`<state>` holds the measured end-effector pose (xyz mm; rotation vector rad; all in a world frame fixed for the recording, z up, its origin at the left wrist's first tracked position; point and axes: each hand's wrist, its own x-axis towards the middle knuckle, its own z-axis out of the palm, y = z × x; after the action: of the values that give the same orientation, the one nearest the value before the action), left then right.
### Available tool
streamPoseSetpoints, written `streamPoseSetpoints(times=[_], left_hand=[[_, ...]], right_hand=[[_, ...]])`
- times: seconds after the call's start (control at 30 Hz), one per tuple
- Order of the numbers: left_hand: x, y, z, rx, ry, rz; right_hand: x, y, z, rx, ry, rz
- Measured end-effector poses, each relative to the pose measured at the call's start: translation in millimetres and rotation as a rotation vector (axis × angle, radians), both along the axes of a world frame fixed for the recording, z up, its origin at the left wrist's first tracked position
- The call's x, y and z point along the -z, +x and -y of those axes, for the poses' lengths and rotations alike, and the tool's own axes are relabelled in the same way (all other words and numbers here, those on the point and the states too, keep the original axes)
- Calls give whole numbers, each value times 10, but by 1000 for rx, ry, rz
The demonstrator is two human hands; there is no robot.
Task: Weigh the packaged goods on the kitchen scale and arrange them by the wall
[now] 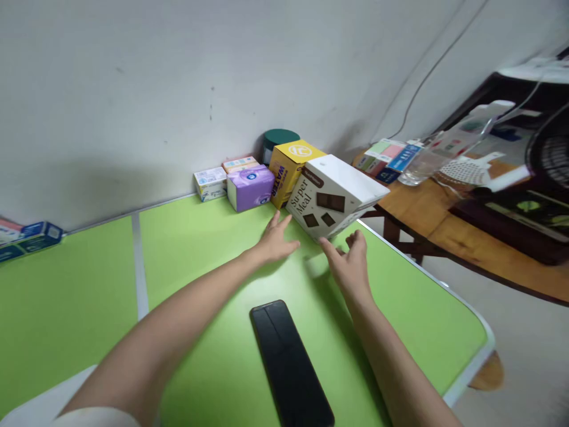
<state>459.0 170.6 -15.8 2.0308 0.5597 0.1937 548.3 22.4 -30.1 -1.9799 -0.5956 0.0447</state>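
Observation:
A white carton (326, 196) printed "Su-per Meal" with brown squares appears tilted at the back right of the green table (200, 249). My left hand (276, 242) is open, fingers spread, close to the carton's lower left edge. Below the carton's front corner is my right hand (351, 261), its thumb and fingers apart. The thumb tip is very near that corner; whether it touches I cannot tell. Neither hand is wrapped around anything. A yellow box (287, 172) stands directly behind the carton's left side. Nearer to me, between my forearms, a black smartphone (291, 365) lies flat.
Left of the yellow box are a purple tissue pack (250, 188), small cartons (210, 182) and a green-lidded jar (280, 137) against the wall. Blue boxes (40, 237) lie at far left. A wooden table (413, 207) at right bears a plastic bottle (422, 163) and a fan (553, 157).

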Motion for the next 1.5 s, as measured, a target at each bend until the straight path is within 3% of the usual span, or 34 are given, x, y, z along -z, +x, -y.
streamPoseSetpoints(times=[0.07, 0.1, 0.23, 0.3, 0.37, 0.47, 0.63, 0.7, 0.8, 0.87, 0.97, 1.07, 1.17, 1.33, 1.43, 1.5], left_hand=[[-139, -449, -31, 107, 64, -14], [-216, -711, -44, 163, 112, -34], [-551, -1800, 26, 340, 305, -134], [-705, -2262, 146, 384, 270, -79], [-815, -2645, 276, 422, 212, -31], [-887, -3151, 398, 300, 174, -82], [-873, -4020, 425, 10, 107, -100], [-843, -4332, 400, -68, -18, -54], [-776, -4685, 282, -122, -325, 73], [-727, -4831, 137, -84, -493, 213], [-674, -4929, -152, -86, -528, 413], [-665, -4966, -467, -217, -447, 492], [-688, -5080, -801, -397, -366, 531], [-722, -5526, -1650, -913, 11, 676], [-674, -5777, -2310, -1075, 284, 601], [-633, -5872, -2693, -1139, 382, 539]], right_hand=[[-91, -274, 110, -33, -85, -37], [-165, -439, 151, -118, -116, -59], [-612, -1246, 154, -799, -245, -171], [-845, -1691, 81, -1137, -330, -160], [-1014, -2120, -13, -1349, -431, -100], [-1120, -2687, -178, -1464, -586, -61], [-1095, -3431, -471, -1596, -707, -197], [-1066, -3676, -582, -1655, -701, -230], [-1036, -3994, -768, -1763, -560, -207], [-1036, -4169, -916, -1781, -421, -147], [-1054, -4375, -1180, -1742, -258, -102], [-1044, -4503, -1505, -1679, -125, -146], [-984, -4521, -1920, -1482, 37, -214], [-926, -4374, -2857, -1227, 186, -176], [-941, -4367, -3478, -1133, 215, -95], [-954, -4436, -3815, -1102, 207, -91]])
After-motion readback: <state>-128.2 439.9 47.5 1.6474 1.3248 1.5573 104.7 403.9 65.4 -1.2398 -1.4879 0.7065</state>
